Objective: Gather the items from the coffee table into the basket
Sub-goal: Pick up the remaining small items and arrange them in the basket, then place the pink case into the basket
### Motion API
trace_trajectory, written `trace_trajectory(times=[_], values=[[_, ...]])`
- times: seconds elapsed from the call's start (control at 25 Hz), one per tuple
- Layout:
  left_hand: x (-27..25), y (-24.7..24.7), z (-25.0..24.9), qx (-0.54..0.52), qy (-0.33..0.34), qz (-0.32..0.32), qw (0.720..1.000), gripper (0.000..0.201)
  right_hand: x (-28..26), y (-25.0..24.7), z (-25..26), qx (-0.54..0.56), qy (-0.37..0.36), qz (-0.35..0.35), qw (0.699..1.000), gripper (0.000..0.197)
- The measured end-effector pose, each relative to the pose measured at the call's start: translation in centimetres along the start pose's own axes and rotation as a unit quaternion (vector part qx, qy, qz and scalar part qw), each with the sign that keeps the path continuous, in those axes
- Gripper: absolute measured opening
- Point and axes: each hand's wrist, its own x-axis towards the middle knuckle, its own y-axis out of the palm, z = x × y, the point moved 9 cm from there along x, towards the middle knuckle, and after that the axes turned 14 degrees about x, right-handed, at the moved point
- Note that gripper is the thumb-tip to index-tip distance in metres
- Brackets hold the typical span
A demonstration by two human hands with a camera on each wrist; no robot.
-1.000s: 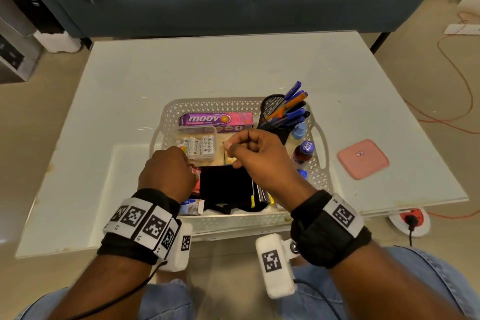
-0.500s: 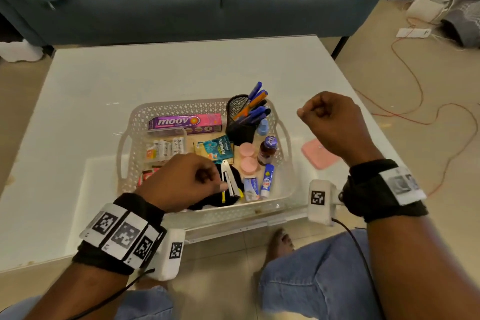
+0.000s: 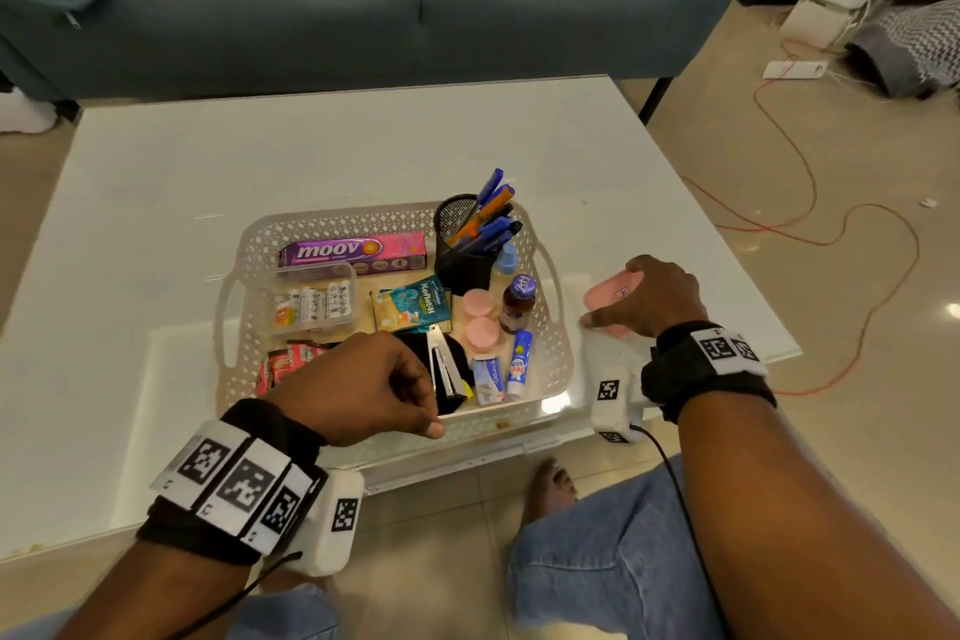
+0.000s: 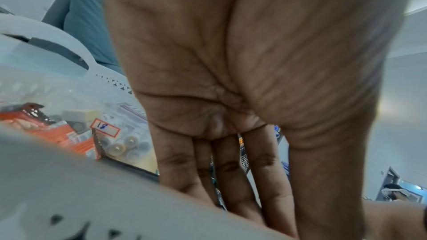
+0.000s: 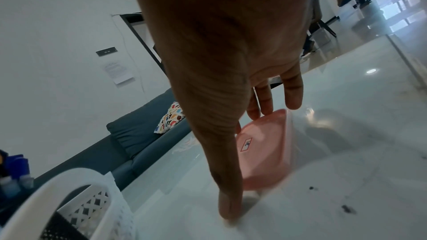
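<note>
A white lattice basket (image 3: 363, 216) stands on the glass coffee table (image 3: 208, 161), full of small items. Just right of it a flat pink case (image 3: 608, 288) lies on the table. My right hand (image 3: 613, 307) spans that case. In the right wrist view its fingertips (image 5: 258, 112) touch the far edge of the pink case (image 5: 265, 152) and the thumb presses the glass by the near corner. My left hand (image 3: 415, 405) hovers over the basket's near left part and holds nothing. The left wrist view shows its fingers (image 4: 231, 180) fairly straight, pointing down into the basket.
In the basket are a black pen holder (image 3: 462, 244), a purple moov box (image 3: 353, 250), a clear box of batteries (image 3: 314, 301) and a small bottle (image 3: 517, 301). A blue sofa (image 3: 363, 0) lies beyond the table. A red cable (image 3: 810, 224) runs on the floor at right.
My right hand left the basket, swung right and came down onto the pink case. My left hand drew back toward the basket's near rim. The head view turned right.
</note>
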Motion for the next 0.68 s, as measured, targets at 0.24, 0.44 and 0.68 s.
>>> trace_trajectory(times=[0.24,0.44,0.68], values=[[0.0,0.1,0.4,-0.001,-0.005,-0.002,1.0,0.016,-0.7,-0.6,0.0,0.027,0.017,-0.021,0.999,0.101],[0.1,0.1,0.5,0.003,-0.005,-0.009,1.0,0.019,-2.4,-2.0,2.0,0.071,0.031,-0.071,0.994,0.097],[-1.2,-3.1,0.9,-0.04,-0.005,-0.072,0.997,0.023,-7.6,-7.6,10.8,0.327,-0.119,-0.139,0.927,0.096]])
